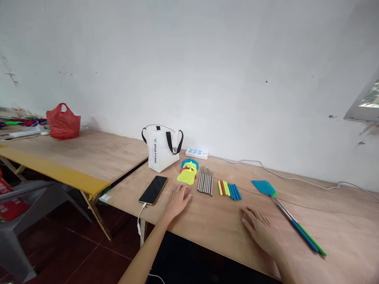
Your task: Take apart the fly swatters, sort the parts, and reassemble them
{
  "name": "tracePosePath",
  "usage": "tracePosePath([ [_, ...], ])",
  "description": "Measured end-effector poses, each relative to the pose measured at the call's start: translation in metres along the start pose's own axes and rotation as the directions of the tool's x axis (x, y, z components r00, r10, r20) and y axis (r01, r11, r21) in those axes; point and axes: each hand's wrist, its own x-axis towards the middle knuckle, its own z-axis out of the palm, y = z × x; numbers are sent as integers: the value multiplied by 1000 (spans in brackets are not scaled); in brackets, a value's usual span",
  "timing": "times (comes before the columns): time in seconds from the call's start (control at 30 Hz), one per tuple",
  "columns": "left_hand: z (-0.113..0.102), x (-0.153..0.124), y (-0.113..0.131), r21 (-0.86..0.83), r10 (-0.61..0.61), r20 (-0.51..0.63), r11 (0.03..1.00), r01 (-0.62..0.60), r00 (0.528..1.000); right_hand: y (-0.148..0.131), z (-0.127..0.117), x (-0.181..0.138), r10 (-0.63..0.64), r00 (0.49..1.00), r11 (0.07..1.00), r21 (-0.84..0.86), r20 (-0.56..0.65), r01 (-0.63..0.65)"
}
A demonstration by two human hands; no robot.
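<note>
My left hand (178, 200) lies flat and open on the wooden table (340, 225), between a black phone (153, 189) and a row of grey metal rods (205, 181). My right hand (262, 232) also rests open, palm down, nearer the front edge. Beyond the left hand lies a small stack of yellow, red and blue mesh swatter heads (187, 171). Right of the rods lie several short coloured handle sleeves (229, 189) in yellow, red, green and blue. Two assembled fly swatters (286, 213) lie diagonally to the right of my right hand.
A white tote bag (161, 148) with black straps stands at the back, a white power strip (196, 153) beside it with a cable along the wall. A second table (79, 157) to the left carries a red plastic bag (63, 122). A grey chair (26, 205) stands lower left.
</note>
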Motion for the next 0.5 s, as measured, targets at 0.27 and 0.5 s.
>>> tracePosePath([
  [0.27, 13, 50, -8, 243, -223, -78, 941, 235, 972, -8, 5, 23, 65, 998, 991, -120, 14, -63],
  [0.5, 34, 104, 0, 264, -347, -177, 885, 384, 921, -70, 11, 50, -185, 960, 971, -192, -211, 145],
])
